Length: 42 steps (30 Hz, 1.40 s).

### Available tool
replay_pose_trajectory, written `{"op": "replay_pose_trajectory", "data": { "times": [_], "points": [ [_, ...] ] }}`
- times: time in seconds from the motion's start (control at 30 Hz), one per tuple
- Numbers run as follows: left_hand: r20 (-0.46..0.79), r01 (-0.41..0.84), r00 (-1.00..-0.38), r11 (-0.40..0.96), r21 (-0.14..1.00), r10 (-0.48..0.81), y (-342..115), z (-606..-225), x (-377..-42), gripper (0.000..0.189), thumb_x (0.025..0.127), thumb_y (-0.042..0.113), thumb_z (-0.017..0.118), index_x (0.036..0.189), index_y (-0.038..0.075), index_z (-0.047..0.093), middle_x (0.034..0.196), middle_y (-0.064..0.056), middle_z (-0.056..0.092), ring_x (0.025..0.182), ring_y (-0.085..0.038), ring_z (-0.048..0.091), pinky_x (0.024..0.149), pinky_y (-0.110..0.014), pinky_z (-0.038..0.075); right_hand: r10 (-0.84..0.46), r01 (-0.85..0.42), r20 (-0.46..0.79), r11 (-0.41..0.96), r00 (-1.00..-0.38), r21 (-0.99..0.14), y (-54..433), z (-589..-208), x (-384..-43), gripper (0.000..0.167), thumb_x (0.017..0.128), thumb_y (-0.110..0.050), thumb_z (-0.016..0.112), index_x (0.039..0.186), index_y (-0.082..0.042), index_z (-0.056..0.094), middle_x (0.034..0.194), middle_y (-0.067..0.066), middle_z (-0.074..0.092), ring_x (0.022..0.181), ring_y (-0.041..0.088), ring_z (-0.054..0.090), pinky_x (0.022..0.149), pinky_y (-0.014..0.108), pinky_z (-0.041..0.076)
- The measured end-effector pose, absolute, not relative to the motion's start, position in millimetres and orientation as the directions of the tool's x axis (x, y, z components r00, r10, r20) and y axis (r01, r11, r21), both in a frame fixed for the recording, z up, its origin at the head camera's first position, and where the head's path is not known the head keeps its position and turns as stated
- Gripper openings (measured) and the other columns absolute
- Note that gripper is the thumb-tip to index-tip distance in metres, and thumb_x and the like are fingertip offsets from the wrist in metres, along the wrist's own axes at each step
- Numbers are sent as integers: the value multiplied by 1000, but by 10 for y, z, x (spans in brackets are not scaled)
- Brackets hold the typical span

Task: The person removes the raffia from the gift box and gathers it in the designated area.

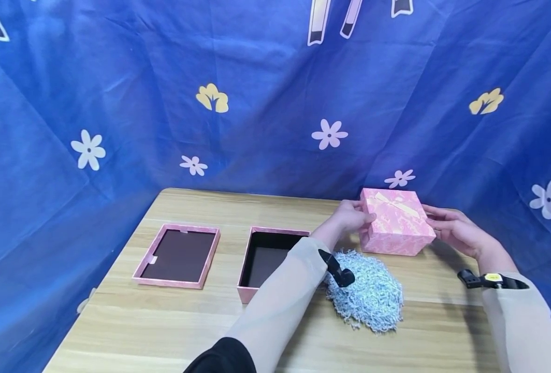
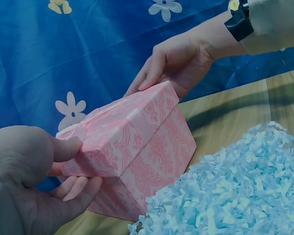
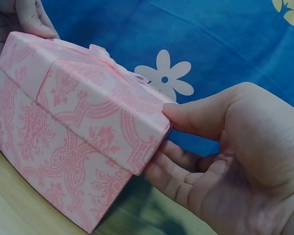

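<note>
A closed pink gift box (image 1: 394, 223) with a patterned lid and a ribbon bow stands at the back right of the table. On its left side my left hand (image 1: 352, 216) holds the lid, thumb on the lid's side and fingers by its lower rim, as the left wrist view shows. My right hand (image 1: 459, 233) grips the opposite side; in the right wrist view its thumb (image 3: 196, 117) presses the lid's edge and the fingers lie below. The lid sits over the base (image 3: 54, 161). Light-blue shredded paper (image 1: 366, 292) lies in a heap in front of the box.
An open pink box with a dark inside (image 1: 244, 294) stands mid-table, partly behind the left forearm. Farther left lies an upturned pink lid (image 1: 169, 283) with a dark lining. A blue flowered cloth (image 1: 257, 129) hangs behind the wooden table (image 1: 131, 321).
</note>
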<state>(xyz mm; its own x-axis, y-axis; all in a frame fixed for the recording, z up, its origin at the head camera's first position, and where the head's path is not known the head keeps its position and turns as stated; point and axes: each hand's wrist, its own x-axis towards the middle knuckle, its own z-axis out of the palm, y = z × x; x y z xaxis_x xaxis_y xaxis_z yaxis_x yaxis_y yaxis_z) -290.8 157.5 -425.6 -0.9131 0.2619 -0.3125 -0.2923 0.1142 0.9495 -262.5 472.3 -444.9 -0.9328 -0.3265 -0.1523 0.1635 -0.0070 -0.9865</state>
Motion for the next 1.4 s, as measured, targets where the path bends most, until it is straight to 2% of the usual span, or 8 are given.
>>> {"op": "replay_pose_trajectory", "data": {
  "times": [0.23,0.5,0.6,0.8,1.0,1.17,1.33,1.4],
  "points": [
    [-297,-285,-915,83,955,272,1574,-4230,-2889,53,98,4,76,148,3,60,111,-7,69,90,-18,67,90,-42,61,-332,146,-132,-20,-934,-989,4719,-4428,-2572,59,110,0,51,164,2,29,133,-8,70,117,14,70,95,29,58],
    [-275,-251,-916,117,961,291,1521,-4140,-2879,55,98,8,77,150,7,60,118,-8,71,92,-17,68,86,-38,62,-343,106,-68,-93,-937,-990,4749,-4410,-2542,54,109,6,48,162,-4,42,137,-6,68,119,15,69,96,29,57],
    [-278,-257,-917,109,960,286,1513,-4135,-2881,56,97,7,78,150,8,60,121,-10,71,92,-18,70,85,-38,62,-343,100,-60,-100,-937,-990,4746,-4399,-2539,54,108,7,48,161,-3,42,137,-5,68,119,15,69,96,30,58],
    [-272,-253,-922,104,962,275,1492,-4114,-2890,57,97,7,79,151,9,60,129,-14,69,93,-19,71,88,-40,62,-374,78,-17,-148,-927,-986,4725,-4337,-2529,54,108,10,46,160,-3,45,137,1,67,119,18,69,97,32,57],
    [-236,-212,-933,116,970,273,1468,-4030,-2893,58,95,11,81,150,11,62,128,-15,66,89,-18,71,89,-40,61,-390,74,9,-197,-921,-978,4730,-4235,-2523,53,109,11,42,158,-7,51,139,2,68,121,19,69,97,32,57],
    [-214,-198,-936,84,977,279,1435,-3941,-2886,61,93,12,84,149,7,61,132,-16,65,94,-18,70,87,-37,62,-386,64,29,-227,-922,-972,4712,-4143,-2526,50,110,9,41,152,-11,59,139,2,68,121,20,69,97,32,58],
    [-211,-201,-931,64,978,298,1372,-3870,-2880,66,92,14,86,149,-1,57,119,-11,70,99,-18,70,91,-38,61,-406,57,75,-302,-911,-952,4684,-4084,-2516,48,109,13,37,141,-8,67,136,8,69,121,21,69,96,34,58],
    [-203,-191,-928,69,979,313,1343,-3853,-2877,62,92,16,86,146,-2,60,111,-7,72,98,-17,70,90,-37,61,-430,67,94,-345,-898,-936,4678,-4072,-2506,49,108,16,34,137,-3,68,134,13,70,120,23,69,96,35,58]
  ]
}}
